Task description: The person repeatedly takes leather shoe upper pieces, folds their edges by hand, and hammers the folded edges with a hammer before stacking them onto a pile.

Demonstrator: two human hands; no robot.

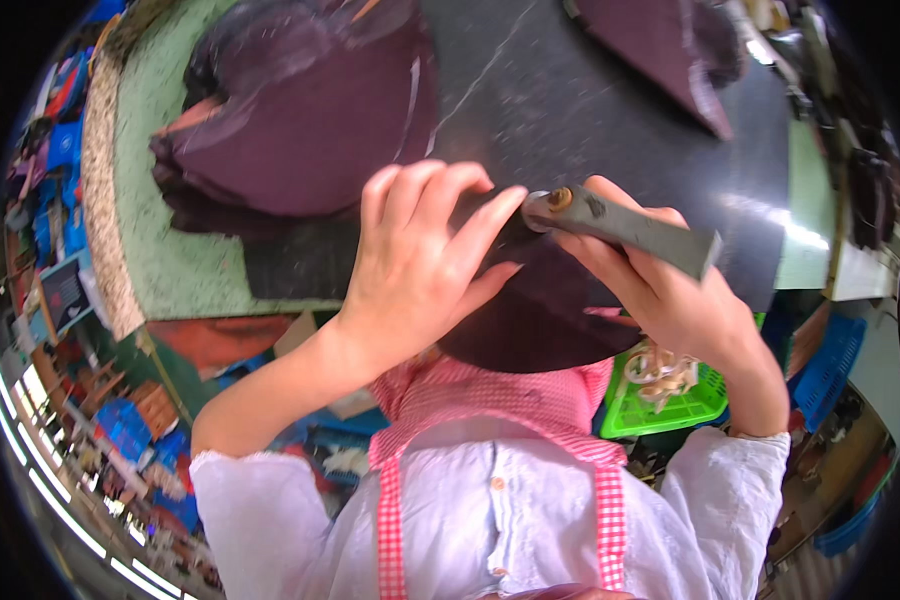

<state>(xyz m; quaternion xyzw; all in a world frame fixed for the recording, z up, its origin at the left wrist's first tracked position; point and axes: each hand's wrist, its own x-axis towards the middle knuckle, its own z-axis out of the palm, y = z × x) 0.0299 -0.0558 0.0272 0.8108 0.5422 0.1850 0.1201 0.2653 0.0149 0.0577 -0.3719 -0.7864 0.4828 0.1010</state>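
My right hand [660, 255] is closed round a hand roller [650, 231] with a flat grey handle, a brass-coloured nut and a small round metal wheel at its end. That wheel is close to the index fingertip of my left hand [415, 240]. The left fingers are bent and spread, with thumb and index apart over a dark, leather-like piece [540, 320]. This piece hangs past the table's near edge toward my apron. Part of it is hidden beneath both hands.
A stack of dark maroon pieces [310, 140] lies at the left of the black work surface [540, 100], more maroon pieces [650, 50] at the far right. Below the edge on the right hangs or stands a green basket [620, 415] with pale scraps. Blue crates [825, 370] stand farther right.
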